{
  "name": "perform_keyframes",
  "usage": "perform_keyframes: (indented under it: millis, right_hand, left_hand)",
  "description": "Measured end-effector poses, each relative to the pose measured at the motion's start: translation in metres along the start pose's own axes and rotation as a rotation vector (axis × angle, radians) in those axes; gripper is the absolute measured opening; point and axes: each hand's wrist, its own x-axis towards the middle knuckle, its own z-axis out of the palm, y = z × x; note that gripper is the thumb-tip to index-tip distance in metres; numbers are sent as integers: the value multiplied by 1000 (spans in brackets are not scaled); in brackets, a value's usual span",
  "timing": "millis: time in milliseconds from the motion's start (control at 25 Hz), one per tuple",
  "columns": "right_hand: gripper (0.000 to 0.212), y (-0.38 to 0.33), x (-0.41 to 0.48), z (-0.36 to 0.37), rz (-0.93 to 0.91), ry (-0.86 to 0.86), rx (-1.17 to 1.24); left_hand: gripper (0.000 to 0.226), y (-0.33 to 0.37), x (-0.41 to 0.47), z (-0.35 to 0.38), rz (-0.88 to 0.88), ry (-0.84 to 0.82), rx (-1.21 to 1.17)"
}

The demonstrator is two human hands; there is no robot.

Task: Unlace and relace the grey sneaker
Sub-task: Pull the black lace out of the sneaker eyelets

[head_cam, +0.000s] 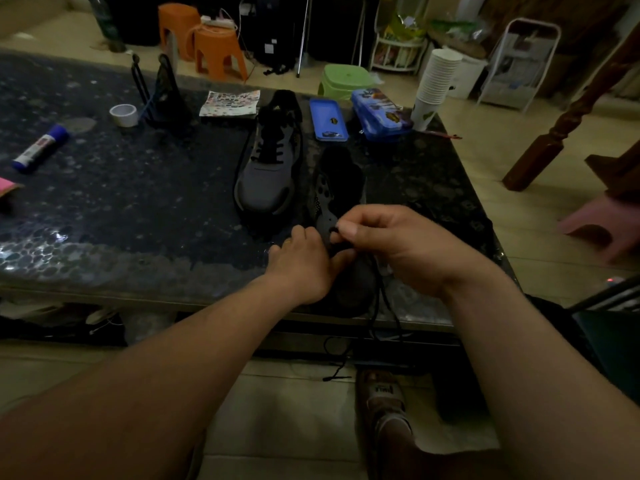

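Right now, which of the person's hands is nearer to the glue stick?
Left. The left hand holds the sneaker, on the side toward the glue stick; the right hand, pinching the black lace, is farther off.

**A dark speckled table and its load**

We see a dark speckled table (138, 209) carrying everything. Toward its left lie a glue stick (40, 148), a tape roll (124, 115) and a black wire stand (161, 93). Along the far edge sit a patterned sheet (230, 103), a blue lid (327, 119), a blue tin (381, 114) and a stack of paper cups (437, 81). In the middle stands a laced shoe (268, 164). Just right of it, nearer us, is the grey sneaker (327, 202), its lace (380, 303) hanging over the near edge.
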Motion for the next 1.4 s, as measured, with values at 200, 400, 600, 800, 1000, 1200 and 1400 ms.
perform_keyframes:
  millis: [200, 400, 600, 800, 1000, 1200, 1400]
  right_hand:
    - [32, 1, -28, -28, 151, 121, -125]
    - [20, -6, -51, -35, -69, -49, 249]
    - [32, 23, -41, -21, 220, 62, -281]
    - [33, 36, -7, -24, 162, 381, -475]
    - [47, 42, 37, -25, 196, 517, -524]
    - [47, 47, 58, -20, 245, 506, -578]
    - [45, 47, 61, -23, 243, 487, -486]
  left_hand:
    - [80, 0, 1, -5, 24, -4, -15]
    - [80, -2, 8, -15, 13, -21, -8]
    - [51, -4, -5, -24, 212, 314, -103]
    - [10, -15, -1, -24, 444, 340, -261]
    - [31, -4, 16, -52, -192, -111, -1107]
    - [30, -12, 23, -46, 71, -28, -700]
    - [25, -11, 17, -55, 114, 12, -820]
